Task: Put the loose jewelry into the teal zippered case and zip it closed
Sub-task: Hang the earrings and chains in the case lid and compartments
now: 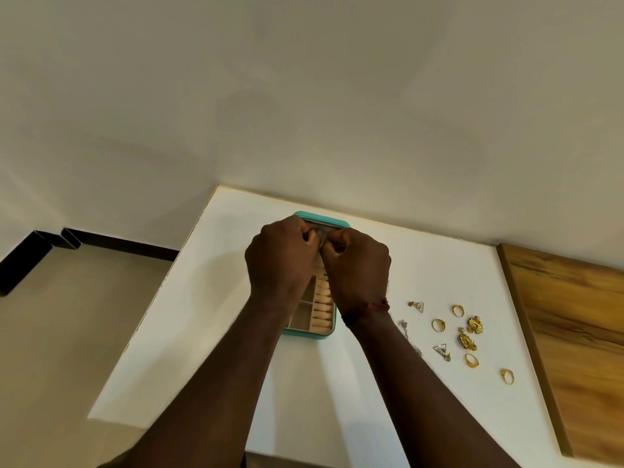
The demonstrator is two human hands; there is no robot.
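Covering most of the open teal case [325,220], both hands [317,261] pinch something small, hidden between fingertips.

Dim, warm light, soft shadows on the wall [304,96], wide-angle edge bending.

Case [329,327]: lying open on the table [209,298], near its far edge.
Hands: left hand [278,258] and right hand [358,265] meeting over the case's far half.
Loose jewelry [459,332]: lying scattered on the table, right of the case.
Wooden panel [574,332]: lying right of the jewelry.
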